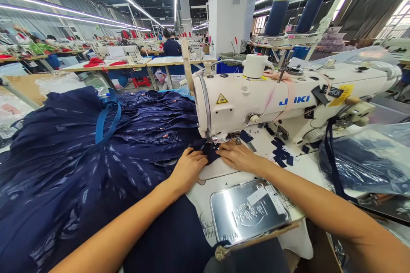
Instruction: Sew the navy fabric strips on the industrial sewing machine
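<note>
My left hand (189, 169) presses bent fingers onto navy fabric (211, 153), just left of the presser foot of a white sewing machine (230, 98). On the other side of the same piece, my right hand (238, 156) has its fingers closed on the fabric edge near the needle area. Both hands rest low on the machine bed, with the cloth between them. Fingertips of each hand are partly hidden by the cloth and the machine head. A large heap of navy garments (137, 145) spreads beside my left arm, with a blue strap (109, 121) lying on it.
Small navy fabric pieces (282, 151) lie scattered right of the needle. A shiny metal plate (250, 211) sits in front of the machine. At right is a clear plastic bag (368, 158) with dark cloth inside. Navy thread cones (276, 16) stand behind the machine.
</note>
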The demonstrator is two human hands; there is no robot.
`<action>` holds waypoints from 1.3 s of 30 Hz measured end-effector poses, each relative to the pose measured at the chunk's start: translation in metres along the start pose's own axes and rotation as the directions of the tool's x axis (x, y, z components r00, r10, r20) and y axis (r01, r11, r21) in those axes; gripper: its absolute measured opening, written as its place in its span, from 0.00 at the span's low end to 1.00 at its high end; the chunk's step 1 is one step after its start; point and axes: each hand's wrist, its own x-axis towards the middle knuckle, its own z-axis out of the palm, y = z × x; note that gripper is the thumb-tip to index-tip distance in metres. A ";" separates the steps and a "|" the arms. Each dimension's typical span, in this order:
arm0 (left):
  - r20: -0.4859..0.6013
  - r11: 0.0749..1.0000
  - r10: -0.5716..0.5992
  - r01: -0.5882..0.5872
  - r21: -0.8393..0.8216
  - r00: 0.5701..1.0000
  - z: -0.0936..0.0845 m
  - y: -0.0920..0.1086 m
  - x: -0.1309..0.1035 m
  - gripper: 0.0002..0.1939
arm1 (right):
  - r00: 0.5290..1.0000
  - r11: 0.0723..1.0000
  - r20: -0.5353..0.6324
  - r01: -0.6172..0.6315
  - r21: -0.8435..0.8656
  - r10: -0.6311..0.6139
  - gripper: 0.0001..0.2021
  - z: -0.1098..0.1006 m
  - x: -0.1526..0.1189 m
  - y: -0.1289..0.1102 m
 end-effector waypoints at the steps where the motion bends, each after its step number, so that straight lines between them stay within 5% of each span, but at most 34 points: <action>1: -0.001 1.000 -0.003 0.003 -0.013 1.000 -0.002 -0.004 0.001 0.17 | 1.000 1.000 -0.015 0.003 0.010 -0.003 0.11 0.001 0.000 -0.002; 6: -0.049 0.999 -0.033 0.033 0.012 0.998 -0.003 -0.002 0.007 0.15 | 0.994 0.996 -0.080 -0.074 0.039 0.077 0.09 0.011 0.003 -0.010; 10: 0.027 0.997 -0.070 0.069 0.040 0.997 0.000 0.007 0.008 0.17 | 0.983 0.972 -0.118 -0.116 0.206 0.143 0.05 0.018 0.002 -0.005; 16: 0.095 0.995 -0.097 0.098 0.003 0.991 0.002 0.007 0.006 0.21 | 0.980 0.902 -0.195 0.051 0.429 0.037 0.10 0.019 -0.006 0.008; 24: 0.100 0.999 -0.040 0.039 0.019 0.994 0.000 0.004 0.002 0.22 | 0.975 0.959 -0.196 0.152 0.238 -0.106 0.13 0.012 -0.009 0.007; 39: 0.109 0.999 -0.042 0.044 -0.016 0.993 -0.004 -0.001 0.000 0.22 | 0.971 0.966 -0.217 0.146 0.214 -0.099 0.13 0.016 -0.008 0.003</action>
